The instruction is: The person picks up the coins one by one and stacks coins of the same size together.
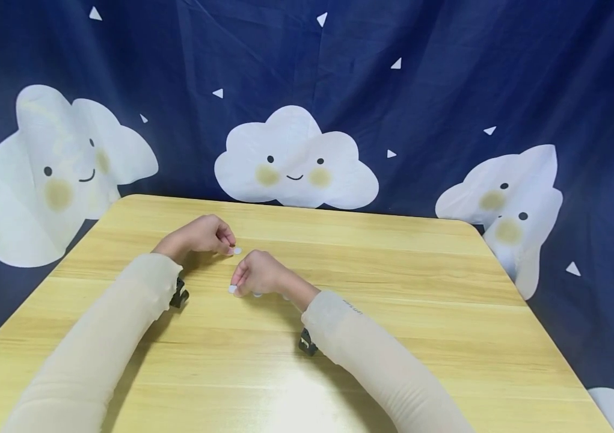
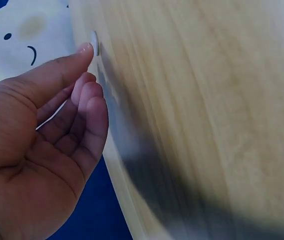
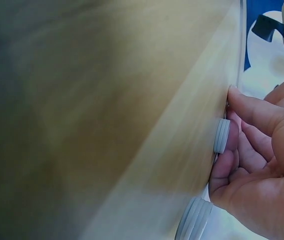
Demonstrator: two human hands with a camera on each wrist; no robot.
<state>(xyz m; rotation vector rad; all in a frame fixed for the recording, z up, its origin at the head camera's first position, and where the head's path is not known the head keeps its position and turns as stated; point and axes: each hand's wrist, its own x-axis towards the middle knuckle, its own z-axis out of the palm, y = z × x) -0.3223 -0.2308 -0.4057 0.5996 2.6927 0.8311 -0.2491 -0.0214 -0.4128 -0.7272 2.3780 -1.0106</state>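
Note:
My left hand (image 1: 206, 234) reaches over the table, its thumb and fingertips pinching the edge of a small white disc (image 1: 237, 250). In the left wrist view this disc (image 2: 96, 43) is seen nearly edge-on at the thumb tip. Closer to me, my right hand (image 1: 263, 273) has thumb and fingers bent together at another white disc (image 1: 233, 289), low over the tabletop. Beside the right fingers, the right wrist view shows a short stack of white discs (image 3: 221, 136). A second stack (image 3: 194, 220) stands nearer the wrist. The right fingertips' contact is mostly hidden there.
The pale wooden table (image 1: 393, 270) has rounded far corners. Directly behind it hangs a dark blue curtain (image 1: 420, 108) with printed clouds. Both forearms wear light sleeves, with black wrist mounts (image 1: 179, 294) beneath.

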